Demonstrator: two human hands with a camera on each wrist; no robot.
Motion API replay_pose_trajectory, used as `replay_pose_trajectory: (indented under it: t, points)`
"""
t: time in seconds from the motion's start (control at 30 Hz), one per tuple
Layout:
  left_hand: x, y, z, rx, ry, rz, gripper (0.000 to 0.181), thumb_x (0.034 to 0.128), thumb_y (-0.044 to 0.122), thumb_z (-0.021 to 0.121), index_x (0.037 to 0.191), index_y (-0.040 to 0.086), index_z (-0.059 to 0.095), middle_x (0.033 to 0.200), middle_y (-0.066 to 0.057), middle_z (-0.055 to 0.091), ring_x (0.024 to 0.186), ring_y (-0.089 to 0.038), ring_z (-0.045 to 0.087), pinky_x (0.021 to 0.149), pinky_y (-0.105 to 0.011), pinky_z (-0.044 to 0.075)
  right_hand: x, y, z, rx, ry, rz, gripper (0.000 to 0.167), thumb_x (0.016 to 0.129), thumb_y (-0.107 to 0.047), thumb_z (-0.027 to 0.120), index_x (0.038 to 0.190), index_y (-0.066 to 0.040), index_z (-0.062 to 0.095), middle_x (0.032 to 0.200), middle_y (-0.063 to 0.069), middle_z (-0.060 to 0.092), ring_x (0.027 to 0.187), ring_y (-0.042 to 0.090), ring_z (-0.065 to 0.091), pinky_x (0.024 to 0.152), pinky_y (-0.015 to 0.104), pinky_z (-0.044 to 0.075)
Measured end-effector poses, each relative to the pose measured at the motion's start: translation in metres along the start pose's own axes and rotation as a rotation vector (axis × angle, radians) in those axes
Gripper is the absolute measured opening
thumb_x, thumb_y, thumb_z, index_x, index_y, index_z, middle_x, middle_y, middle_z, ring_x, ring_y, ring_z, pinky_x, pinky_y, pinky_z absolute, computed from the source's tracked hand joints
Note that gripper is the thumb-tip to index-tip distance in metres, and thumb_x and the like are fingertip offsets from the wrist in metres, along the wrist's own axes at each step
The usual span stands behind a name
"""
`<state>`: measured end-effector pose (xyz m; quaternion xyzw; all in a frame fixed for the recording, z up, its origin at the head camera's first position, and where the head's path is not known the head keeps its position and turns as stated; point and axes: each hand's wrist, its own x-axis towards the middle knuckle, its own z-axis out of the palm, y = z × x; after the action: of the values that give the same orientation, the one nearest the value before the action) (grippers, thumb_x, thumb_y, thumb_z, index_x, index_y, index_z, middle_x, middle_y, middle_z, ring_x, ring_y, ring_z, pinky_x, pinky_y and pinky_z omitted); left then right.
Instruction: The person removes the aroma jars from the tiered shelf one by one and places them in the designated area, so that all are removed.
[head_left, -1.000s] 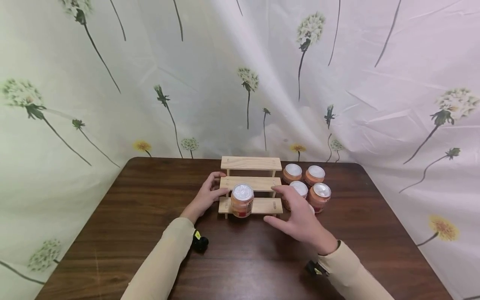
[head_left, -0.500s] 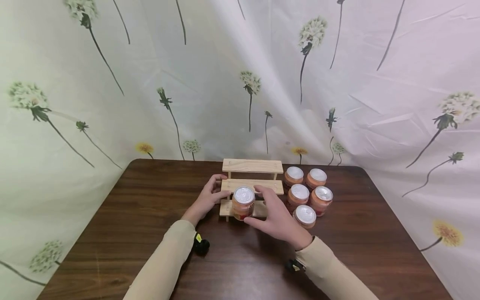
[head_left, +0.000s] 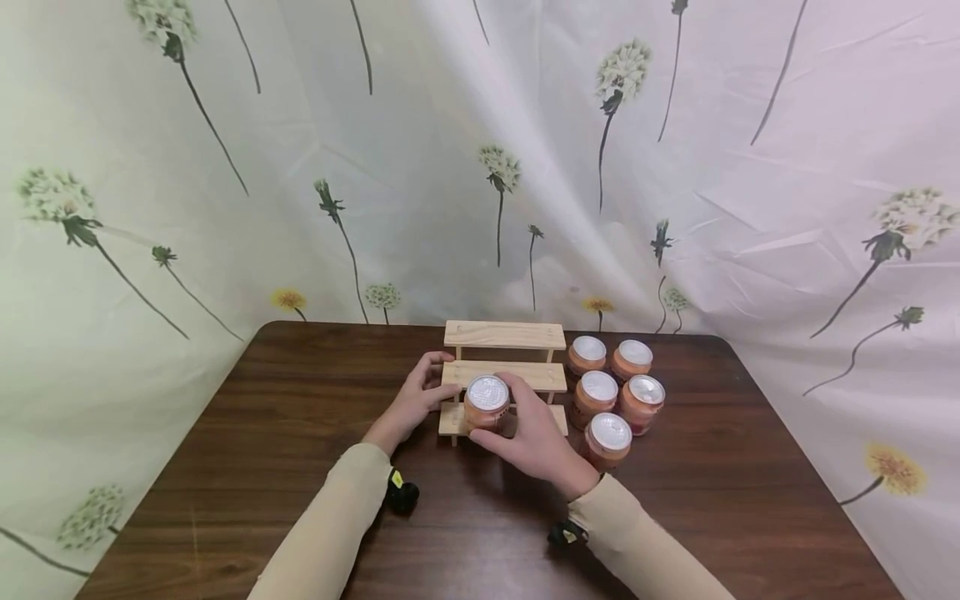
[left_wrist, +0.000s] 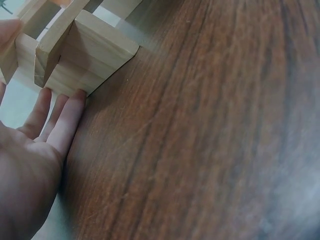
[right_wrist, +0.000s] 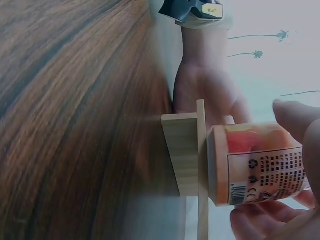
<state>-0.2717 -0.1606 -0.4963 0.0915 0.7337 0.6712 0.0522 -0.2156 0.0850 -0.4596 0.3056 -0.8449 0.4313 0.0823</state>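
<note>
A three-step wooden rack (head_left: 504, 335) stands near the back of the table. My left hand (head_left: 411, 402) holds its left end, thumb toward the front of the middle step. In the left wrist view, fingers (left_wrist: 70, 117) touch the side panel. A jar with orange printed sides and a silvery top (head_left: 487, 396) stands at the lowest step, left of its middle. My right hand (head_left: 531, 440) grips this jar from the right, thumb in front and fingers behind. In the right wrist view, the jar (right_wrist: 260, 165) has its base against the step's board (right_wrist: 202, 150).
Several similar jars (head_left: 641, 403) stand in a cluster right of the rack, the nearest one (head_left: 608, 439) close to my right wrist. Behind the dark wooden table (head_left: 315, 358) hangs a cloth printed with dandelions (head_left: 420, 208).
My right hand has moved left from beside the jar cluster to the jar on the lowest step, and its fingers have closed round it. The left hand stays at the rack.
</note>
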Motion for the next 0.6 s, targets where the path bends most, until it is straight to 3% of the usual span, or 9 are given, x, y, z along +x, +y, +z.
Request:
replay_pose_trajectory:
  t: [0.3,0.6]
  points:
    - [0.0004,-0.0016,-0.0001,0.002,0.002,0.005,0.052,0.101,0.018,0.072,0.146,0.014,0.046,0.138,-0.019,0.052,0.11,-0.024,0.063,0.081,-0.037,0.058,0.0031,-0.0002,0.004,0.02,0.023,0.041,0.078,0.087,-0.036,0.088,0.148,-0.011,0.046,0.132,0.002,0.065,0.122,0.013,0.063,0.098,0.042,0.055]
    - [-0.0009,-0.0007,-0.0017,0.006,0.004,0.009,0.054,0.1012,0.018,0.072,0.147,0.012,0.044,0.14,-0.021,0.051,0.111,-0.024,0.063,0.081,-0.035,0.058,0.0022,-0.0041,0.0016,0.044,0.045,0.001,0.069,0.086,-0.032,0.089,0.14,-0.012,0.051,0.127,0.002,0.067,0.118,0.015,0.066,0.096,0.041,0.057]
